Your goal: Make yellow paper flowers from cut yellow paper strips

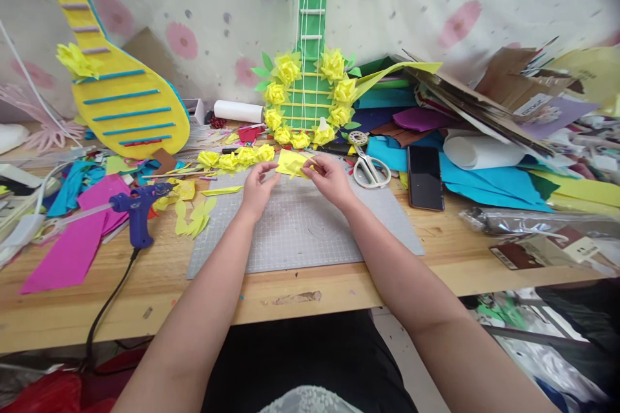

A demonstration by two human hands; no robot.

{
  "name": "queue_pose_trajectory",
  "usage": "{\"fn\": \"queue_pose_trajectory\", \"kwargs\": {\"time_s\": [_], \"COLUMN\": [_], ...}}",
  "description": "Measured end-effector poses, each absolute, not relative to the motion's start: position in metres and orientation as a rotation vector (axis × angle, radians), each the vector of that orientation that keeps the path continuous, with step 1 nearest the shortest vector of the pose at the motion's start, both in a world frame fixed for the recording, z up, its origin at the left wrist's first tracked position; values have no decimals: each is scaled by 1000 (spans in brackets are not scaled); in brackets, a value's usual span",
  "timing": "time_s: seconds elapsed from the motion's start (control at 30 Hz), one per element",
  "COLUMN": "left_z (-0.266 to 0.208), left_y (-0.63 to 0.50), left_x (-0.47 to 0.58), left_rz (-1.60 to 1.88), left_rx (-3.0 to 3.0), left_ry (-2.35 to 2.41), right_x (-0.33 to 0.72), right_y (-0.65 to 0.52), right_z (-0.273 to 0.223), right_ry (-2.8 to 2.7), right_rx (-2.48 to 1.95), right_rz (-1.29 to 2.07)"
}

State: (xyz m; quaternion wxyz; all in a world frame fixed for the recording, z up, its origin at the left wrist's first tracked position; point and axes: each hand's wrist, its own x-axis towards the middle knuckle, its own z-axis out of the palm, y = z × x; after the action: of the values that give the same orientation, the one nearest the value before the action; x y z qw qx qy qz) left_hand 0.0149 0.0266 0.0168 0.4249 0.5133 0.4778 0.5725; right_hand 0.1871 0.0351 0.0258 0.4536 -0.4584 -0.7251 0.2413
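Note:
A small piece of yellow paper (289, 160) is at the back of the grey cutting mat (310, 232), between my hands. The thumb and fingers of my right hand (330, 179) pinch it at its right side, where a smaller yellow bit overlaps it. My left hand (259, 188) is by the paper's left edge, fingers curved and a gap between thumb and forefinger. A row of yellow paper flowers (237, 158) lies just beyond my left hand. Behind the paper stands a green guitar-shaped piece (314, 45) ringed with yellow flowers.
A blue glue gun (140, 210) stands at left near pink sheets (72, 251). Scissors (372, 171) and a black phone (425, 177) lie right of the mat. A yellow instrument-shaped piece (130, 100) leans at back left. Blue sheets (465, 174) and cardboard (484, 110) pile up at right.

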Motion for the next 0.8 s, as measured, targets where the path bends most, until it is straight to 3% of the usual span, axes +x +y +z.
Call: {"fn": "queue_pose_trajectory", "kwargs": {"time_s": [0.1, 0.23, 0.47, 0.8], "left_z": [17, 17, 26, 31], "left_y": [27, 23, 22, 18], "left_x": [17, 24, 26, 24], "left_rz": [1646, 1378, 880, 987], "left_rx": [1226, 1213, 960, 756], "left_ry": [1304, 1451, 1529, 1307], "right_x": [185, 179, 173, 170], "right_y": [34, 33, 26, 23], "right_z": [24, 19, 20, 20], "right_ry": [-1993, -2200, -2357, -2373], "right_rx": [-1208, -1257, -1158, -1088], "right_rz": [107, -178, -301, -363]}}
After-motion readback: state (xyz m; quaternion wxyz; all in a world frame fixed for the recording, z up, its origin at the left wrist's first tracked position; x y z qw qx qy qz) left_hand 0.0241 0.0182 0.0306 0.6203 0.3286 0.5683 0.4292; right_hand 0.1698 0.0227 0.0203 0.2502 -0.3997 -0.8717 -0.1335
